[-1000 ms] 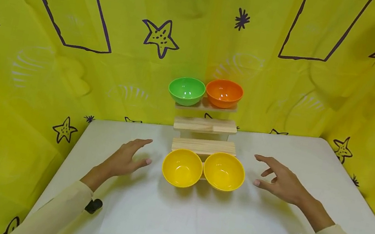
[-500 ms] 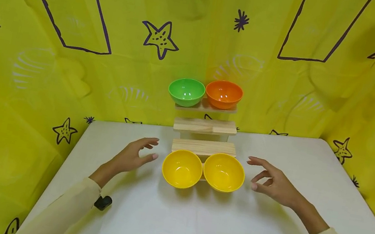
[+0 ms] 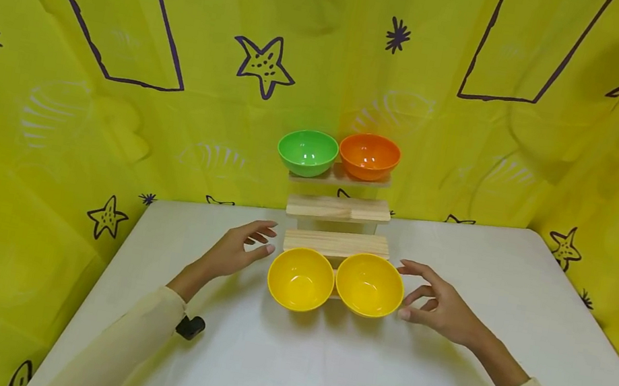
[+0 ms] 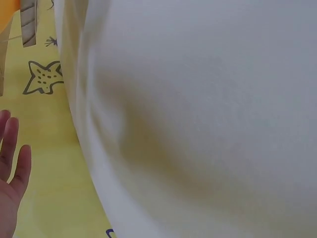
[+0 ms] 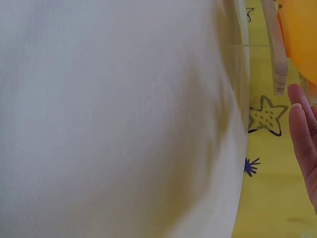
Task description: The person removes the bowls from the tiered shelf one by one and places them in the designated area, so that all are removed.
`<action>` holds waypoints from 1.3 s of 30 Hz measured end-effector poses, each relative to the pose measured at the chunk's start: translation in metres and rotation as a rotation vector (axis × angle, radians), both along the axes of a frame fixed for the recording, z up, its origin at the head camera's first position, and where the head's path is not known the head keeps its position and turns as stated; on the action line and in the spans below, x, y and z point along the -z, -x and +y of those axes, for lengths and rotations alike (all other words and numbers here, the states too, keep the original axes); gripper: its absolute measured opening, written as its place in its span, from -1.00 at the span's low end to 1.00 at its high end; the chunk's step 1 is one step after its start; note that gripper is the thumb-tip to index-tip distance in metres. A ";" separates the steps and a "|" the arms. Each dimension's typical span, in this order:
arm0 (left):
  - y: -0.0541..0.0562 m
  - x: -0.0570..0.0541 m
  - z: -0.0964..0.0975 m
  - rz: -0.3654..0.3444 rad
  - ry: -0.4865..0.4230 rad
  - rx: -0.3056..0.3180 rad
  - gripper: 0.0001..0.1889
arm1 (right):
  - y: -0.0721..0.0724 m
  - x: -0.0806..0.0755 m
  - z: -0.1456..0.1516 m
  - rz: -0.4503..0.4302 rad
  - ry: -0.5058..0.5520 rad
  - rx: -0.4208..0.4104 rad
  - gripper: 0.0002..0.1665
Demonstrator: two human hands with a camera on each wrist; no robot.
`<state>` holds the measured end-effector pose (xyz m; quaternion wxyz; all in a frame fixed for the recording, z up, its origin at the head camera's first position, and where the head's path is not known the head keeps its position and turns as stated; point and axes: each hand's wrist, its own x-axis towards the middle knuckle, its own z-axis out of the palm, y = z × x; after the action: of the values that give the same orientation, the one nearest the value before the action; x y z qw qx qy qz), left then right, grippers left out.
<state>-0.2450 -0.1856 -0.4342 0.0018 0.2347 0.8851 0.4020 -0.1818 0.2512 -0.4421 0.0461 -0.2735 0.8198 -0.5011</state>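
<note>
Two yellow bowls sit side by side on the lowest step of a wooden stand (image 3: 339, 208). My left hand (image 3: 232, 252) is beside the left yellow bowl (image 3: 301, 280), fingers loosely bent, thumb tip close to its rim; nothing is in its grasp. On the other side, my right hand (image 3: 444, 306) has its fingertips right at the rim of the right yellow bowl (image 3: 370, 286), with fingers spread and relaxed. The right wrist view shows that hand's fingers (image 5: 299, 124) just below a yellow bowl (image 5: 302, 37). In the left wrist view, part of the left hand (image 4: 11, 173) appears at the edge.
On the stand's top step are a green bowl (image 3: 307, 153) and an orange bowl (image 3: 369, 157). Two bare wooden steps lie between them and the yellow bowls. A white-covered table (image 3: 316, 372) carries the stand, backed by a yellow patterned cloth (image 3: 202, 134).
Both hands have moved inward toward the yellow bowls, the left to the right and slightly away from me, the right to the left. The bowls stay where they were.
</note>
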 end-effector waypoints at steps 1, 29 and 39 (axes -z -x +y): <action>0.001 0.000 0.002 0.002 -0.003 0.004 -0.45 | 0.000 0.000 -0.001 -0.006 0.004 0.004 -0.07; 0.011 0.000 0.019 -0.085 -0.030 0.060 -0.45 | -0.004 0.007 -0.010 -0.054 0.070 -0.025 -0.05; 0.013 -0.002 0.020 -0.141 -0.076 0.088 -0.48 | -0.005 0.007 -0.011 -0.060 0.074 -0.036 -0.02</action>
<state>-0.2576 -0.1661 -0.4327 0.0729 0.2444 0.8557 0.4503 -0.1767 0.2399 -0.4488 0.0697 -0.2747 0.7939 -0.5380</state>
